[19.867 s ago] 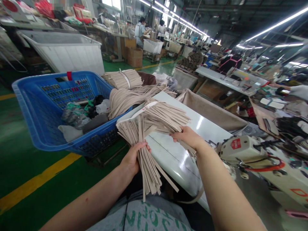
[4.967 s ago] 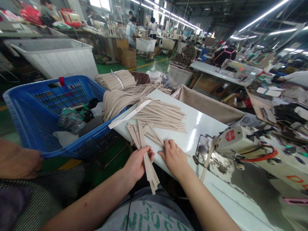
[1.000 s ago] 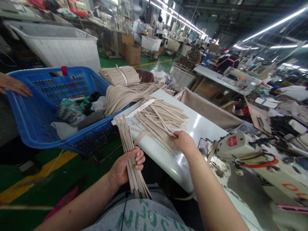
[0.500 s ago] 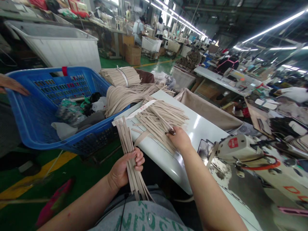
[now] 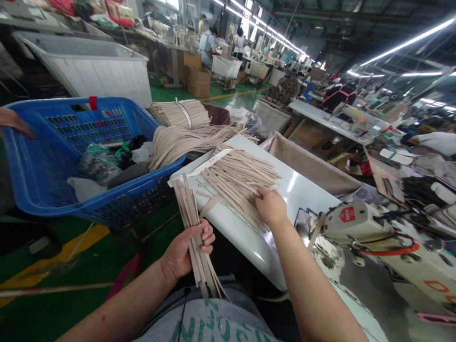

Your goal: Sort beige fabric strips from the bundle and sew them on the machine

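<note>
My left hand (image 5: 185, 249) is closed round a bunch of beige strips (image 5: 187, 209) held upright above my lap, off the table's near corner. My right hand (image 5: 271, 206) rests on the loose pile of beige strips (image 5: 238, 178) spread over the white table (image 5: 302, 183), its fingers bent and pinching at the strips on the pile's near edge. A white paper band (image 5: 203, 167) lies across the pile's left side.
A blue basket (image 5: 39, 185) with bags and more strips stands left of the table; another person's hand (image 5: 12, 121) is on its far rim. A sewing machine (image 5: 359, 223) sits at right. A tied bundle (image 5: 180, 113) lies behind. Other workers sit at far benches.
My right hand has slid a little along the near edge of the pile. The bunch in my left hand stays put. The other person's hand has drawn back at the basket rim.
</note>
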The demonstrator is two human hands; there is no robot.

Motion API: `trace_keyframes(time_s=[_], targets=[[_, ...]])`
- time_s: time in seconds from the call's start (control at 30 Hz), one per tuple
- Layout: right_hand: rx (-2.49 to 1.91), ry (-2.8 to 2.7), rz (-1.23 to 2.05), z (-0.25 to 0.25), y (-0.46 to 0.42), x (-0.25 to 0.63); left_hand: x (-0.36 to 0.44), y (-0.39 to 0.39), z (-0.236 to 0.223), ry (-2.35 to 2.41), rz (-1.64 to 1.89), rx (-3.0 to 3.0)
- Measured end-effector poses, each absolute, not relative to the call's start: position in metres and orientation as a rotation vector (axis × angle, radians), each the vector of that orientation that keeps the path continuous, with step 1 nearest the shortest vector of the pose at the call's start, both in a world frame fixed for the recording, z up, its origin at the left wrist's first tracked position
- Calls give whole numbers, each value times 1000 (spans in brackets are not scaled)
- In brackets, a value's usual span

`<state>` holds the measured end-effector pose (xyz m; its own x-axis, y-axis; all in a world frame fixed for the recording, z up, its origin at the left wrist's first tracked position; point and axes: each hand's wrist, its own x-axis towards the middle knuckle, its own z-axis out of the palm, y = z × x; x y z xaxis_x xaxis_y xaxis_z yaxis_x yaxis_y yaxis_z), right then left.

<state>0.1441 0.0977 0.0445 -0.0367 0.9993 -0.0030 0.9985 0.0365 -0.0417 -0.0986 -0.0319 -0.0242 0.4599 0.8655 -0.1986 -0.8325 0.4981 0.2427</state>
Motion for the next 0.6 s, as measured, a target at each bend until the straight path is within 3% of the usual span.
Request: trace_keyframes(time_s=[0.3, 0.6], targets=[[-2105, -2131, 274, 41, 101, 158, -89, -31, -26, 359, 1026, 113], [-2086, -2347, 163, 30, 99, 155, -87, -32, -25, 354, 1037, 83]])
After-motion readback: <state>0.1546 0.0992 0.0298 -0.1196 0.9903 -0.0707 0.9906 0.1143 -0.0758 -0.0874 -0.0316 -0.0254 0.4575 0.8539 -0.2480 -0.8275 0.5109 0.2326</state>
